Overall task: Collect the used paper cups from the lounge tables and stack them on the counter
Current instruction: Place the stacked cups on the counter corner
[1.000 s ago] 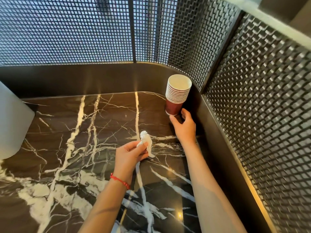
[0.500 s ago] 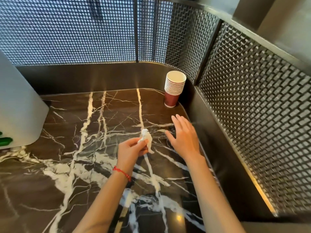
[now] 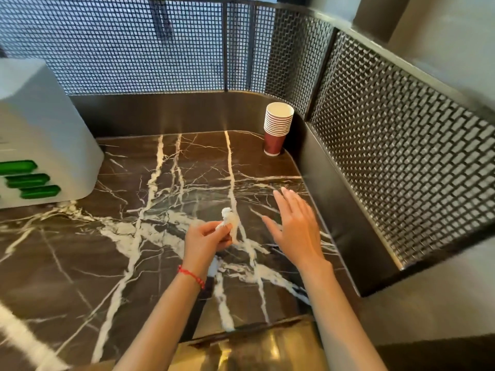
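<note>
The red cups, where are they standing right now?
In the head view, the stack of red cups stands upright in the far right corner of the marble counter, against the dark wall below the mesh screen, beyond the open right hand.

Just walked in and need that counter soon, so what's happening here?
A person is tidying up used paper cups. A stack of red cups stands upright in the far right corner of the marble counter, beside the mesh screen. Neither hand touches it. The right hand hovers open and empty above the counter, and the left hand pinches a crumpled white tissue. A white box with green slots sits at the left.
</note>
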Motion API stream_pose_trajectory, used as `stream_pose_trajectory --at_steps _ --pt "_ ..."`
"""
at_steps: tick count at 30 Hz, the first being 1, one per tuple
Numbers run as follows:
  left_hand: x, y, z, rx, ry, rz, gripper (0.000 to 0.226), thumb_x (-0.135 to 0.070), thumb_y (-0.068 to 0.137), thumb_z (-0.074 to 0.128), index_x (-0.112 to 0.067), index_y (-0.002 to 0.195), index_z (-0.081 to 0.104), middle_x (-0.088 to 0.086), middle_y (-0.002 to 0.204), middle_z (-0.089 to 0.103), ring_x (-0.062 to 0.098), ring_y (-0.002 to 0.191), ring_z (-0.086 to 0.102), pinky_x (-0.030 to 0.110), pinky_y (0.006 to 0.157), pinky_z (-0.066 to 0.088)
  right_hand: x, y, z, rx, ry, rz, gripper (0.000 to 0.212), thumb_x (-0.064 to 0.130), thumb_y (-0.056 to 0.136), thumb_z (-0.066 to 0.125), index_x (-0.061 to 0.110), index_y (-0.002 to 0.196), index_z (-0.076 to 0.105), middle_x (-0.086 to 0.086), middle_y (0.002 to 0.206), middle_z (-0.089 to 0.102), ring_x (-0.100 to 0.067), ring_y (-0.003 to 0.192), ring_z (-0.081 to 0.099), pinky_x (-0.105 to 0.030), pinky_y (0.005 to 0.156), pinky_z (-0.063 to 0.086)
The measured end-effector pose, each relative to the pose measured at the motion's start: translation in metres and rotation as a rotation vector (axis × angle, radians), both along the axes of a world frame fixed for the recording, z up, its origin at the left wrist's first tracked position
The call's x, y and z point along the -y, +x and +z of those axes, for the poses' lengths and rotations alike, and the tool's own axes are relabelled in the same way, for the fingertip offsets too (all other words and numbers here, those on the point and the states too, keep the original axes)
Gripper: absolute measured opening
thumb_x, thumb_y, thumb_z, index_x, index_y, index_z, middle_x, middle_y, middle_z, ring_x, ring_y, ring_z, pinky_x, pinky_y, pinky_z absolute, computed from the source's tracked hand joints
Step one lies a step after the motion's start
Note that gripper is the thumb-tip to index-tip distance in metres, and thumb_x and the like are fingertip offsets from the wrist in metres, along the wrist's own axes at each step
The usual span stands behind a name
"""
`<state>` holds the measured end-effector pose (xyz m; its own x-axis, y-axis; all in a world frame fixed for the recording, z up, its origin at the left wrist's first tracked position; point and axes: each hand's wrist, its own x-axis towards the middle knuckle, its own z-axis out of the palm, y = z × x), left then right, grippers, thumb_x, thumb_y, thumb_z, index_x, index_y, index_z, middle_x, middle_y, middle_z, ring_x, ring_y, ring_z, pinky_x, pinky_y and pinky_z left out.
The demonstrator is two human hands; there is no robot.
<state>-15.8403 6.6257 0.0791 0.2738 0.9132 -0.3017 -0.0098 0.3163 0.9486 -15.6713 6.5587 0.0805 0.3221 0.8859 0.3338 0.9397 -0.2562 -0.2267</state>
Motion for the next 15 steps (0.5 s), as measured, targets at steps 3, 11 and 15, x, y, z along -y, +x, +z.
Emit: stream_pose_trajectory --at_steps 3,11,15 --pt "0.025 -0.008 0.001 -0.005 0.009 0.055 0.006 -0.007 0.083 0.064 -0.008 0.085 0.070 -0.002 0.058 0.070 0.006 0.055 0.066 0.016 0.054 0.054 0.023 -0.006 0.001 0.000 0.003 0.037 0.058 0.038 0.089 0.059 0.010 0.137 0.044 -0.013 0.141 0.047 -0.029 0.133 0.041 -0.041 0.109 0.031" --pt "0.131 -0.024 -0.004 0.018 0.068 0.137 0.010 -0.009 0.082 0.066 -0.013 0.074 0.070 -0.007 0.054 0.068 0.001 0.056 0.064 0.013 0.053 0.050 0.115 -0.021 -0.004 0.001 0.058 0.150 0.056 0.036 0.087 0.063 0.007 0.133 0.049 -0.015 0.137 0.051 -0.030 0.128 0.046 -0.042 0.104 0.038" --pt "0.177 -0.032 -0.009 0.020 0.049 0.157 0.014 -0.009 0.081 0.066 -0.017 0.071 0.072 -0.005 0.061 0.071 0.003 0.060 0.066 0.013 0.055 0.051 0.160 -0.029 -0.011 0.009 0.094 0.183 0.054 0.033 0.086 0.066 0.005 0.130 0.053 -0.016 0.133 0.054 -0.031 0.125 0.050 -0.042 0.101 0.041"
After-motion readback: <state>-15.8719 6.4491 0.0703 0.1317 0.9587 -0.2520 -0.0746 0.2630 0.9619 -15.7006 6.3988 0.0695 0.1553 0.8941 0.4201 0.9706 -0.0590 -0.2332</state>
